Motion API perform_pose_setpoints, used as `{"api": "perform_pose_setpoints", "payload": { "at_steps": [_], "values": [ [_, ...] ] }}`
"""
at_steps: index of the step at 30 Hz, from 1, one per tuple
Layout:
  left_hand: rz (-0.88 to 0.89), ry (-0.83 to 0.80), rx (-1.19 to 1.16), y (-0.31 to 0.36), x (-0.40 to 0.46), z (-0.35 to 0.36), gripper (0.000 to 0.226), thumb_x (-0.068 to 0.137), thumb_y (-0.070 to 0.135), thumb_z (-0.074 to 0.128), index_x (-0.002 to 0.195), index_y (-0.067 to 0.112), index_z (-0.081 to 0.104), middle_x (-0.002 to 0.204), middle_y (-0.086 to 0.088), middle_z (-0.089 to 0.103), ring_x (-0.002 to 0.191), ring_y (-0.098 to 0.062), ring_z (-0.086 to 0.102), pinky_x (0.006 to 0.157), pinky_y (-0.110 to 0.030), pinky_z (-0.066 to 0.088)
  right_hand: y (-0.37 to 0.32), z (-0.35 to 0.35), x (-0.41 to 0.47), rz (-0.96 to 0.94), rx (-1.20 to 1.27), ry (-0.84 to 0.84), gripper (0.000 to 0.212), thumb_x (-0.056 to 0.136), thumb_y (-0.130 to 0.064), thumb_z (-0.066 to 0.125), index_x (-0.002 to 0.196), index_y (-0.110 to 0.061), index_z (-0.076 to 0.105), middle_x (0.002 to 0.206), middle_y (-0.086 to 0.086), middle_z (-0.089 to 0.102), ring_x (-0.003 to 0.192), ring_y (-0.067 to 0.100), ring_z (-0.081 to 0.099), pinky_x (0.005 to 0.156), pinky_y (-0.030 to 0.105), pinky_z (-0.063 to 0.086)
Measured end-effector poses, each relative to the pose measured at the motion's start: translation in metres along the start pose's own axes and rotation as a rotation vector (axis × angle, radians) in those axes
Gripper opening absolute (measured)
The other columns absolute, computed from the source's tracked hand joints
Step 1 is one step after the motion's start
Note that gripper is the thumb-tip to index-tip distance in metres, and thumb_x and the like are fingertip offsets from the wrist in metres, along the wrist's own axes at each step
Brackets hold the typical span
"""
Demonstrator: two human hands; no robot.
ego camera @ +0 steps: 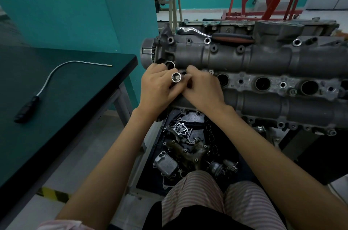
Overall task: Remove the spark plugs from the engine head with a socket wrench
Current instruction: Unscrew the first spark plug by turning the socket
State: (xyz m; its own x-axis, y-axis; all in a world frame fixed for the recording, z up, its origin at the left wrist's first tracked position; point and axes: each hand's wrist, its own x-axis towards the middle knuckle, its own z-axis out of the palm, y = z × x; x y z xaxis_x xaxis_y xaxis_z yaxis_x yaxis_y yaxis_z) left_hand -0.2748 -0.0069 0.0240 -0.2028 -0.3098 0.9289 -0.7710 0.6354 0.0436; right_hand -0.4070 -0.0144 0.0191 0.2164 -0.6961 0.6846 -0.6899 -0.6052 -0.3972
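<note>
Hands are seen together at the near end of the engine head (pixel 263 60), two in number. A single silver socket (pixel 176 77), hollow and with its open mouth turned toward the camera, is gripped in the curled fingers of the left hand (pixel 158 88). The right hand (pixel 202 88) is pressed close beside it, its fingers curled toward the socket's lower part; what is pinched there cannot be told. Four round plug wells (pixel 262 83) are counted in a row along the middle of the grey, grimy head, with a fifth round opening (pixel 170 64) just behind the left hand; whether plugs sit in them cannot be told. One ratchet wrench (pixel 216 36), chrome-headed with a dark handle marked in orange, is laid along the far top edge of the head. Below the head, a dark tray (pixel 235 156) is filled with loose engine parts, a short chain among them. On the dark green desk (pixel 56 107) at the left, one flexible pick-up tool (pixel 47 82) with a black handle is laid.
</note>
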Motion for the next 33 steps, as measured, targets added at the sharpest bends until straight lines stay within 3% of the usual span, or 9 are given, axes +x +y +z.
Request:
{"api": "perform_pose_setpoints", "payload": {
  "at_steps": [3,7,11,15,20,23,28,33],
  "values": [
    [-0.012,-0.001,-0.016,0.0005,0.0007,0.0001,0.047,0.088,0.022,0.058,0.048,0.002,0.047,0.045,-0.009,0.039,0.045,-0.024,0.039,0.053,-0.032,0.029,0.0006,-0.0002,0.0003,-0.004,0.005,-0.016,0.030,0.080,-0.028,0.057,0.072,-0.016,0.032,0.051,-0.014,0.029,0.051,0.019,0.032,0.049,0.027,0.019],
    [-0.016,-0.031,-0.045,0.0018,0.0002,-0.0024,0.042,0.088,0.025,0.053,0.054,0.001,0.049,0.050,-0.008,0.043,0.050,-0.024,0.040,0.055,-0.033,0.029,0.0002,-0.0022,0.0006,0.007,-0.005,-0.027,0.031,0.079,-0.029,0.059,0.071,-0.017,0.031,0.050,-0.015,0.028,0.047,0.016,0.026,0.043,0.022,0.017],
    [-0.046,-0.054,-0.060,0.0032,0.0002,-0.0039,0.030,0.084,0.021,0.050,0.062,0.000,0.050,0.056,-0.008,0.048,0.054,-0.024,0.042,0.057,-0.033,0.031,-0.0008,-0.0026,0.0009,0.020,0.001,-0.040,0.028,0.080,-0.028,0.057,0.075,-0.016,0.032,0.053,-0.013,0.031,0.046,0.015,0.029,0.043,0.024,0.017],
    [-0.055,-0.004,-0.043,0.0008,-0.0007,-0.0009,0.035,0.088,0.019,0.055,0.057,0.001,0.050,0.052,-0.008,0.045,0.053,-0.020,0.038,0.059,-0.026,0.027,-0.0007,-0.0019,0.0015,0.036,-0.018,-0.009,0.029,0.080,-0.037,0.053,0.074,-0.018,0.033,0.056,-0.011,0.036,0.054,0.017,0.034,0.049,0.028,0.019],
    [-0.044,0.021,-0.065,-0.0005,-0.0020,0.0012,0.045,0.086,0.024,0.062,0.050,0.001,0.050,0.047,-0.008,0.041,0.050,-0.019,0.036,0.054,-0.029,0.029,-0.0006,-0.0013,0.0003,0.001,-0.043,0.021,0.023,0.079,-0.034,0.048,0.066,-0.019,0.035,0.049,-0.004,0.040,0.052,0.019,0.034,0.045,0.017,0.012],
    [-0.043,-0.020,-0.064,0.0003,-0.0013,-0.0012,0.039,0.086,0.027,0.057,0.056,0.003,0.049,0.052,-0.006,0.042,0.055,-0.016,0.035,0.059,-0.026,0.026,0.0003,-0.0019,0.0008,0.002,-0.019,-0.027,0.026,0.081,-0.028,0.054,0.073,-0.017,0.033,0.053,-0.015,0.030,0.051,0.016,0.031,0.044,0.020,0.015],
    [-0.063,-0.043,-0.059,0.0023,-0.0013,-0.0023,0.029,0.083,0.020,0.050,0.060,0.002,0.047,0.054,-0.008,0.045,0.054,-0.021,0.039,0.058,-0.029,0.029,-0.0005,-0.0018,0.0017,0.022,0.018,-0.038,0.029,0.080,-0.029,0.057,0.084,-0.019,0.030,0.056,-0.017,0.035,0.046,0.008,0.031,0.043,0.019,0.018],
    [-0.053,0.032,-0.038,-0.0004,-0.0016,0.0013,0.046,0.087,0.024,0.058,0.049,0.005,0.041,0.048,-0.008,0.036,0.053,-0.016,0.030,0.058,-0.023,0.022,-0.0018,-0.0012,0.0007,0.022,-0.046,0.020,0.025,0.077,-0.039,0.048,0.066,-0.022,0.034,0.048,-0.017,0.029,0.051,0.013,0.030,0.044,0.018,0.012]
  ]
}}
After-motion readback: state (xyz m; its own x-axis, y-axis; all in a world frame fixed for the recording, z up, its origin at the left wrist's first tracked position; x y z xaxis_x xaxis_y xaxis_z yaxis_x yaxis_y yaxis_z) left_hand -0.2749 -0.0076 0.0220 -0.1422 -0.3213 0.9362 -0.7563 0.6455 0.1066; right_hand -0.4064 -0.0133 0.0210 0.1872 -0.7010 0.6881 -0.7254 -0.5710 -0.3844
